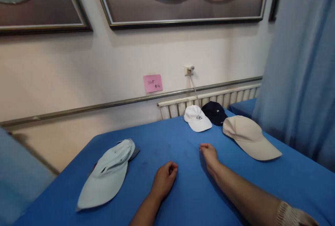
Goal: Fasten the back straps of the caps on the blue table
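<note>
My left hand [164, 180] rests on the blue-covered surface with its fingers curled in and nothing showing in them. To its left lies a pale blue baseball cap [111, 173], on top of at least one darker cap whose edge peeks out. My right hand [209, 155] is also closed, fingers pressed together, with no object visible in it. Beyond that hand sits a white cap [197, 118] with dark letters on the front. Touching it is a navy cap [215, 113]. A beige cap [248, 136] with a wide brim lies to the right of my right hand.
The blue sheet [188, 198] covers a bed or table that reaches the wall. A radiator [172, 109] and a metal rail [125, 101] run behind it. Blue curtains [300, 62] hang at right. A pink note [153, 83] and a plugged-in socket [188, 70] are on the wall.
</note>
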The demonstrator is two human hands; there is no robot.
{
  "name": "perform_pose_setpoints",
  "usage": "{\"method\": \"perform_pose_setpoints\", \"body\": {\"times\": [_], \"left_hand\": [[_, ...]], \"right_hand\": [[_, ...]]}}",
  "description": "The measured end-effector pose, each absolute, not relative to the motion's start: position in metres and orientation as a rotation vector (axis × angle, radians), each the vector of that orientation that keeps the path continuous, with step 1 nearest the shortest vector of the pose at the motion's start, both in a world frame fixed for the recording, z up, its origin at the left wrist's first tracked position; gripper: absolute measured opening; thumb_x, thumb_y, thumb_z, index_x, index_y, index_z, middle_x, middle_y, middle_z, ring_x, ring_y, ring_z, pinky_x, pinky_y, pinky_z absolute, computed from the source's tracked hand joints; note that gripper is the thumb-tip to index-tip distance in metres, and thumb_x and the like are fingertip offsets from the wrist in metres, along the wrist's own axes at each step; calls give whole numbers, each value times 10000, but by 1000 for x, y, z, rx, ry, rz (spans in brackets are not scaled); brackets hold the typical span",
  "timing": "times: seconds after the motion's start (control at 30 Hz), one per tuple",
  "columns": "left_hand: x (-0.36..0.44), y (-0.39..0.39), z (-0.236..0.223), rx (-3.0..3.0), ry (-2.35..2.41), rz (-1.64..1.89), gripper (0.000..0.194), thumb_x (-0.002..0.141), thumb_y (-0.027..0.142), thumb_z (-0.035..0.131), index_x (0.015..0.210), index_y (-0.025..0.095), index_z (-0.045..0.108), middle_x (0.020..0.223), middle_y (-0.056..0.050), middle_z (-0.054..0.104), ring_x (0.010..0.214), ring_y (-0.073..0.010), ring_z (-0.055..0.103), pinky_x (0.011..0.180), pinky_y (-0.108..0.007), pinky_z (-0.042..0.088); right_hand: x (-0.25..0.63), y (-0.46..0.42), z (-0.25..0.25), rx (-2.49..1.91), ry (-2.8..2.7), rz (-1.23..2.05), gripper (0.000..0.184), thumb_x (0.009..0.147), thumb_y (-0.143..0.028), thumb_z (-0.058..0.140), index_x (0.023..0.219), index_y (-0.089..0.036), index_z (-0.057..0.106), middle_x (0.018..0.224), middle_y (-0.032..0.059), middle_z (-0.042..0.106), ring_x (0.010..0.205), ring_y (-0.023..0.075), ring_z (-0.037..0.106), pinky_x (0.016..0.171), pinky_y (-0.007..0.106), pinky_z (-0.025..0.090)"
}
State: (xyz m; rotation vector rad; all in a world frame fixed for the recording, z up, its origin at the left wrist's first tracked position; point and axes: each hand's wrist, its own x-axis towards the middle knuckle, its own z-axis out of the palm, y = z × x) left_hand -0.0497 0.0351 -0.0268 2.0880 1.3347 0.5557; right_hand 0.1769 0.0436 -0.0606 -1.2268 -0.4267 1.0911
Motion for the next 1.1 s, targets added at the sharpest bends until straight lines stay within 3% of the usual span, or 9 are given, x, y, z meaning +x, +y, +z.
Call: {"method": "perform_pose_setpoints", "body": {"times": [0.23, 0.4, 0.53, 0.7, 0.87, 1.0, 1.1], "left_hand": [[-48, 22, -36, 2108, 1285, 610, 212, 828, 249, 497, 947, 168, 653, 818, -37, 674, 738, -161, 582, 692, -266, 424], [-48, 18, -35, 2128, 1247, 619, 215, 828, 239, 493, 945, 163, 656, 834, -33, 677, 730, -150, 576, 683, -256, 416], [-49, 21, -32, 2131, 1225, 605, 211, 831, 236, 483, 922, 167, 660, 823, -24, 678, 722, -144, 575, 667, -250, 408], [-50, 24, -35, 2104, 1240, 599, 207, 827, 236, 488, 938, 170, 651, 833, -22, 684, 719, -141, 577, 660, -248, 415], [-48, 27, -39, 2108, 1268, 639, 206, 836, 229, 476, 949, 173, 639, 828, -20, 682, 728, -147, 601, 683, -260, 462], [-71, 41, -19, 2296, 1542, 985, 236, 830, 189, 489, 1011, 172, 640, 1076, -92, 660, 1030, -215, 598, 938, -367, 452], [-108, 53, 3, 2314, 2111, 1193, 243, 841, 201, 509, 1018, 168, 672, 1355, -148, 505, 1305, -304, 410, 1086, -483, 309]], "right_hand": [[106, -14, -61, -1238, -703, 1238, 165, 639, -33, 585, 680, -186, 628, 683, -10, 674, 639, 105, 608, 626, 181, 481], [109, -3, -43, -1219, -774, 1488, 125, 673, -41, 551, 701, -162, 561, 668, 13, 657, 547, 125, 622, 487, 210, 469], [107, -2, -50, -1234, -986, 1436, 103, 729, -78, 545, 713, -180, 544, 591, -35, 605, 469, 105, 568, 411, 181, 389], [109, -12, -61, -1114, -1336, 1382, 91, 746, -103, 588, 755, -192, 605, 589, -43, 599, 540, 93, 552, 509, 175, 401], [117, -13, -63, -1066, -1402, 1449, 89, 778, -120, 529, 795, -199, 566, 650, -37, 584, 606, 112, 583, 573, 212, 446], [119, -12, -65, -1078, -1499, 1400, 123, 783, -99, 497, 818, -192, 570, 704, -18, 595, 650, 117, 601, 608, 227, 454], [119, -13, -67, -1090, -1520, 1390, 120, 785, -99, 501, 818, -192, 570, 722, -8, 600, 666, 120, 605, 613, 228, 454]]}}
